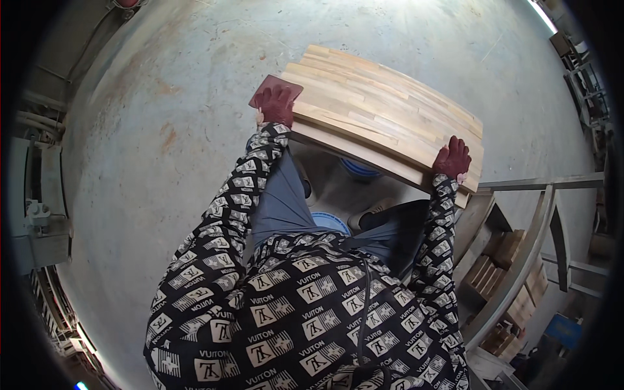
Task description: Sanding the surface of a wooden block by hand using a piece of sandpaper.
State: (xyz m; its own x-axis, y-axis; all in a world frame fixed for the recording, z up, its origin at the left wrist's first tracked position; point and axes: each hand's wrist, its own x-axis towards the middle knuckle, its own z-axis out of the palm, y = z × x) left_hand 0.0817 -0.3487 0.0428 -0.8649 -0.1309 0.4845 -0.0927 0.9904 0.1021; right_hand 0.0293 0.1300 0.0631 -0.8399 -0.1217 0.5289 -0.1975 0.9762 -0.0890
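Observation:
A stack of pale laminated wooden boards (pixel 377 97) lies slantwise in front of me, with edges offset in steps. My left hand (pixel 277 105), in a maroon glove, is at the left end of the stack. Beneath its fingers is a reddish-brown square sheet, apparently sandpaper (pixel 263 91), which juts past the board's left end. The left thumb's grip is hidden. My right hand (pixel 452 159), gloved alike, rests on the boards near their right end. Its fingers are slightly apart, and nothing shows in it.
Under the boards' near edge is a blue round container (pixel 359 169); another blue round rim (pixel 330 221) shows between my legs. To my right stands a metal frame (pixel 543 211), with wooden pieces (pixel 497 270) stacked inside. Grey machinery (pixel 40 221) lines the left side. The concrete floor (pixel 149 162) surrounds me.

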